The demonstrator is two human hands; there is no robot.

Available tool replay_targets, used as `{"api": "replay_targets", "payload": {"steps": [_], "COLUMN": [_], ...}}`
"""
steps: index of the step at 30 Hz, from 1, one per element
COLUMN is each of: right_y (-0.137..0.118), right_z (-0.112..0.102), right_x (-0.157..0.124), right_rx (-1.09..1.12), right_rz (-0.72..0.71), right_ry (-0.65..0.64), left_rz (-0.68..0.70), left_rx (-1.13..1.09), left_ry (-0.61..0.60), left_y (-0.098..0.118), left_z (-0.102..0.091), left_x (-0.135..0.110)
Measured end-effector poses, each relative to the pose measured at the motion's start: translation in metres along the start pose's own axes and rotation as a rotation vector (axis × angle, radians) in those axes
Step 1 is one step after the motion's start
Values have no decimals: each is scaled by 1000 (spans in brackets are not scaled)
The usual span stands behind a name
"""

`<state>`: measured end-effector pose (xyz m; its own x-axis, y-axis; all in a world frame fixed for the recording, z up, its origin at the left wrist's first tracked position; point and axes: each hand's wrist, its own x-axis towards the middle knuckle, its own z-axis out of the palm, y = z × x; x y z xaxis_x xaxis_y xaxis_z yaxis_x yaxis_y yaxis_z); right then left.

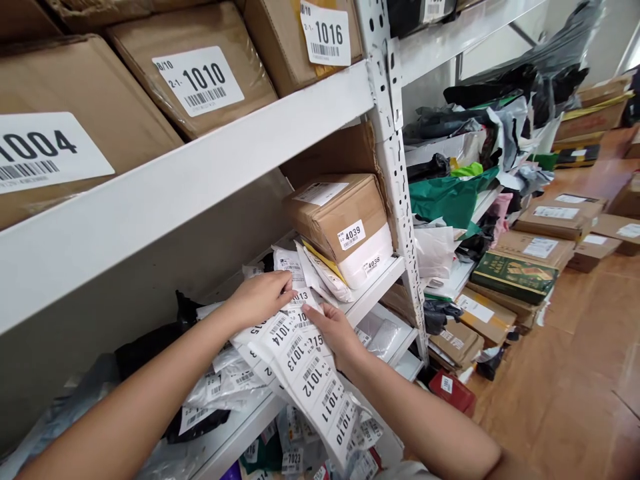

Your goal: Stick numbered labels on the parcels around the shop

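White paper label strip, printed 1010 up through 1014, lies along the front edge of the middle shelf and hangs down past it. I note my left hand with its grip clenched on the strip's upper end, knuckles toward the shelf back. My right hand has its grip pinching the strip's right edge just below. Soft mailer bags lie under and left of the strip. Brown carton 4039 sits on white box 4038 at the shelf's right end. Carton 1010 rests on the shelf above.
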<state>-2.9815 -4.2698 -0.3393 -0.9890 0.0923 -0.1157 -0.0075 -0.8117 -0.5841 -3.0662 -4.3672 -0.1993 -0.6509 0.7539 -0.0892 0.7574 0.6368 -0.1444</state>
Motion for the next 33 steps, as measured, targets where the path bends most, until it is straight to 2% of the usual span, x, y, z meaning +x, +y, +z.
{"api": "replay_targets", "payload": {"steps": [4, 8, 11, 14, 16, 19, 22, 25, 28, 30, 33], "right_y": [-1, 3, 7, 5, -2, -16, -27, -28, -17, -6, 9], "right_z": [-4, -19, -37, -52, -55, -51, -40, -26, -14, -7, -1], "right_x": [-11, -22, -27, -28, -27, -23, -17, -8, -3, -5, -9], "right_rx": [24, -86, -228, -339, -358, -337, -278, -225, -238, -267, -305], "right_rz": [-22, 12, -47, -150, -210, -305, -343, -306, -354, -427, -471], "right_ry": [-121, -61, -9, -39, -97, -159, -175, -193, -138, -83, -73], "left_rz": [-48, -72, -148, -182, -69, 191, 329, 366, 372, 369, 363], "left_rx": [38, 85, 137, 230, 296, 307, 151, -99, -297, -349, -345], "left_ry": [0, -29, -37, 57, 122, 69, -46, -116, -124, -111, -101], "left_y": [6, 11, 14, 18, 19, 17, 6, -6, -13, -13, -11], "left_z": [0, 0, 0, -3, -7, -12, -17, -18, -16, -14, -11], "left_x": [0, 3, 5, 6, 8, 15, 24, 31, 33, 32, 31]}}
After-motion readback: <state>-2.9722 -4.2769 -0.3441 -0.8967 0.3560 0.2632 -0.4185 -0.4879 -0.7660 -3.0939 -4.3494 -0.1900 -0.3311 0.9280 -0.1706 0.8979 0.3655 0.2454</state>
